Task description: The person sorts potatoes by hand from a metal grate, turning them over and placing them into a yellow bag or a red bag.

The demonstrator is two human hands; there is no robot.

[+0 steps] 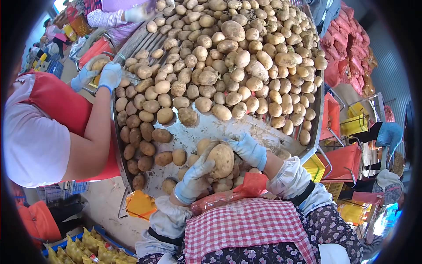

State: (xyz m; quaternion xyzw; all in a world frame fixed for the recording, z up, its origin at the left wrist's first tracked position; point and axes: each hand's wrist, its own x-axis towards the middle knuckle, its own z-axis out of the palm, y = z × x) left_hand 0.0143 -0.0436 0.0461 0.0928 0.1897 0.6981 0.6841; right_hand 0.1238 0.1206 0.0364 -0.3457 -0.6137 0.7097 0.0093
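Note:
A large potato [222,161] is held up over the near edge of a metal sorting table [246,127]. My left hand [194,178], in a light blue glove, is wrapped round its left side. My right hand [249,149], gloved the same way, has its fingers bent at the upper right of that potato; what its fingertips hold is hard to make out. Smaller potatoes lie beneath and around both hands. A red plastic bag [248,187] lies at the table's near edge, against the checked apron [250,224].
A heap of potatoes [237,57] covers the table's far part. At the left a co-worker in a red apron [66,101] holds a potato in gloved hands. Another gloved hand [136,14] shows at the top. Red sacks [347,48] and yellow crates [354,119] stand at the right.

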